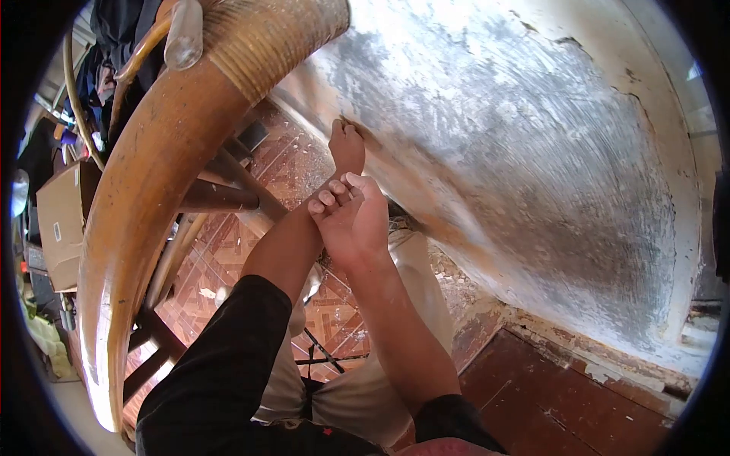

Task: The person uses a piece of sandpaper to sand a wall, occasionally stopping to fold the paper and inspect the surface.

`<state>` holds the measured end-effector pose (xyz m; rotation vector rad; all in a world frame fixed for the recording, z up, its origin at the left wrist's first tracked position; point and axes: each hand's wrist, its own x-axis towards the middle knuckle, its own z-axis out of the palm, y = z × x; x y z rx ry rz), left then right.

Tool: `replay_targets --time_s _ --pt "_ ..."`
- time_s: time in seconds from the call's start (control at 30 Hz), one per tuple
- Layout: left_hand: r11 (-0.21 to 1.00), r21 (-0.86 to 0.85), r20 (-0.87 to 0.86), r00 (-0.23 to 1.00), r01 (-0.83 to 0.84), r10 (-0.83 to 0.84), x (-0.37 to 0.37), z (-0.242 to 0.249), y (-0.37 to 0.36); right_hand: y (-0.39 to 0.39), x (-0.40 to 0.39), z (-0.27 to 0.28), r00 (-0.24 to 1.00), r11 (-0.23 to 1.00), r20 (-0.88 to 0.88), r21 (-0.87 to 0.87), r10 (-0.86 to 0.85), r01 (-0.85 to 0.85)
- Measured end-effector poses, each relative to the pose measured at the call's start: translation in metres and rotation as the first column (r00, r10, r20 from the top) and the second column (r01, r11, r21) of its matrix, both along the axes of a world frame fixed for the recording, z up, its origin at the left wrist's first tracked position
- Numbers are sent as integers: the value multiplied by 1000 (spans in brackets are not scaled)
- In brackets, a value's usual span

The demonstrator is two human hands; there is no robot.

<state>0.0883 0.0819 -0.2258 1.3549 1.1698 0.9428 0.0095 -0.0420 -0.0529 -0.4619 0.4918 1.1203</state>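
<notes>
My left hand (347,148) reaches out to the lower edge of the patchy grey and white wall (532,152). Its fingers are bent in at the wall, and what they grip is too small to make out. Nearer to me, my right hand (356,224) is turned palm up beside my left forearm. Its fingers are loosely curled and a little apart, with pale dust on the tips, and nothing shows in the palm.
A large curved brown furniture frame (152,167) with a ribbed band rises at the left. Behind it stand a cardboard box (62,220) and dark cloth (122,30). Patterned reddish floor tiles (334,308) lie below, with brown boards (555,395) at lower right.
</notes>
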Motion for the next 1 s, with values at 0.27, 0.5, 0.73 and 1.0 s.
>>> replay_targets --time_s 0.27,0.5,0.73,1.0 --pt "1000 13 39 999 -10 9 7 35 -16 -10 15 11 997 996 -2 54 -73 73" --pt "700 -427 439 808 573 -393 -46 135 -8 -23 39 7 964 961 35 93 -265 261" --pt "655 -557 425 853 511 -304 -165 198 -98 -35 33 -4 795 951 606 -262 30 164" --pt "764 -457 251 890 455 -380 -189 168 -119 -90 -20 9 366 867 854 -459 370 194"
